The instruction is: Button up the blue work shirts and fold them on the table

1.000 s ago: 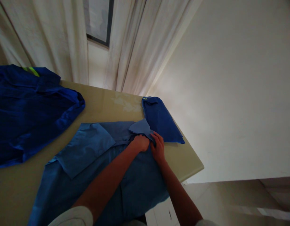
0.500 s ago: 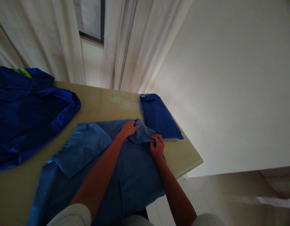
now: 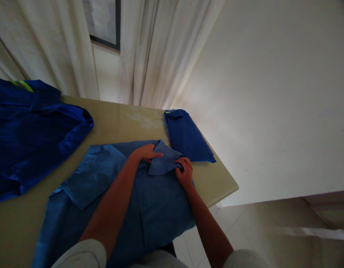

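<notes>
A light blue shirt (image 3: 149,208) lies spread on the beige table (image 3: 118,119), buttons up, one short sleeve (image 3: 96,175) folded out to the left. My left hand (image 3: 145,152) pinches the shirt's collar (image 3: 163,160) at its far side, fingers closed on the fabric. My right hand (image 3: 184,173) grips the collar's right end, fingers curled round it. The collar is turned down between both hands.
A folded dark blue garment (image 3: 185,136) lies just beyond my right hand at the table's right edge. A larger dark blue garment (image 3: 29,130) with a yellow-green strip is heaped at the left. Pale curtains (image 3: 149,52) hang behind; tiled floor (image 3: 272,230) lies to the right.
My left hand has moved from beside the right hand up and leftward along the collar. The collar flap, raised a second ago, is now folded down. My right hand has kept its grip.
</notes>
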Demonstrator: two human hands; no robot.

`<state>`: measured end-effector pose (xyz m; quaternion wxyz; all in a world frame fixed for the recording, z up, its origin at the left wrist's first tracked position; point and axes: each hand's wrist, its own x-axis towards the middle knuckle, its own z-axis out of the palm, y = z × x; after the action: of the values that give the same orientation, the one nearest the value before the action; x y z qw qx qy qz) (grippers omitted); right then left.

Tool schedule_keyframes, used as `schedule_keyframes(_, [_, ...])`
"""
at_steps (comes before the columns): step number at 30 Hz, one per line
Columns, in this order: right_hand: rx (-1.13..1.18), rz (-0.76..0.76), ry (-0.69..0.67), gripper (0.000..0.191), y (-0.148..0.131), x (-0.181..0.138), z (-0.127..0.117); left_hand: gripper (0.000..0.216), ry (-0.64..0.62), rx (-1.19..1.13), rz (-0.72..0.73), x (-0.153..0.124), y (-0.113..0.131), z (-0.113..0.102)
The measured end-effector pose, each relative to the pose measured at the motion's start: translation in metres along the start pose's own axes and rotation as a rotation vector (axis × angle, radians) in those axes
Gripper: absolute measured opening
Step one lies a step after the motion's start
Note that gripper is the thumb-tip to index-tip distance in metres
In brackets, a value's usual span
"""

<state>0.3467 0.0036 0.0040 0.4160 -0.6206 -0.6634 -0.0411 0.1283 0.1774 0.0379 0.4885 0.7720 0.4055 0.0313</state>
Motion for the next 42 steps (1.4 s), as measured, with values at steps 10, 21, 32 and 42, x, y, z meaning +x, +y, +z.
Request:
schedule_keyframes(10, [0.044, -0.085, -0.241, 0.032, -0.008, -0.042, -0.039, 0.047, 0.435, 0.132, -0.1, 0.017, 0.014, 0.025])
schedule_keyframes(21, [-0.194, 0.063, -0.244, 0.024, -0.011, -0.032, -0.028, 0.043, 0.553, 0.237, -0.074, 0.015, 0.006, 0.03])
schedule_keyframes(32, [-0.25, 0.047, -0.055, 0.034, -0.032, -0.015, -0.033, 0.057, 0.499, 0.611, 0.329, 0.026, -0.021, 0.049])
schedule_keyframes(42, [-0.45, 0.175, -0.37, 0.06, -0.03, -0.023, 0.003, 0.043, 0.648, 0.712, 0.43, 0.003, -0.004, 0.047])
